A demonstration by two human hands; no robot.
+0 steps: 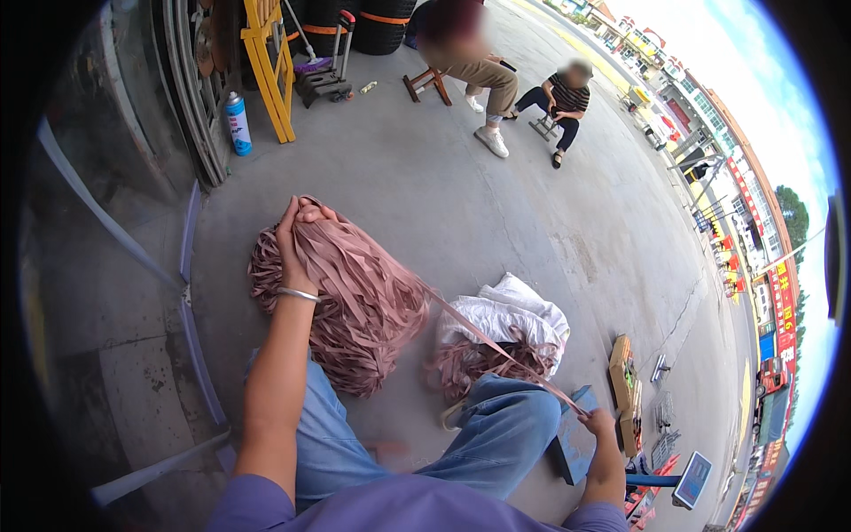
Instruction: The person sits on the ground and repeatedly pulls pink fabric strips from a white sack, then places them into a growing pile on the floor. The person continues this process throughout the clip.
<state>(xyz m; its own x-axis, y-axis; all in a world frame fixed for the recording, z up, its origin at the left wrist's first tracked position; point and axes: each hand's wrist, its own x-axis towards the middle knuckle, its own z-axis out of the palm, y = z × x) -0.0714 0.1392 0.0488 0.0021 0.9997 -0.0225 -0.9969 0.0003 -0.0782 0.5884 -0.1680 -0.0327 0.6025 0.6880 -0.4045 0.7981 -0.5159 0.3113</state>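
A big bundle of dusty-pink flat ribbon (pixel 368 306) hangs in many loops over the ground in front of me. My left hand (pixel 301 232), with a bracelet at the wrist, is closed round the top of that bundle. From there one strand of ribbon (pixel 483 335) runs taut down to the right, across my knee. My right hand (pixel 599 422) pinches its far end beside my right leg. Between the hands, a white woven sack (pixel 523 306) lies on the ground with more pink ribbon (pixel 483 365) at its mouth.
A blue platform scale (pixel 572 434) with a display (pixel 692 480) stands at my right, near cardboard boxes (pixel 625 390). A spray can (pixel 238 124), a yellow folding ladder (pixel 269 71) and a hand cart (pixel 328 75) stand far left. Two people (pixel 496 89) (pixel 563 102) sit on low stools ahead.
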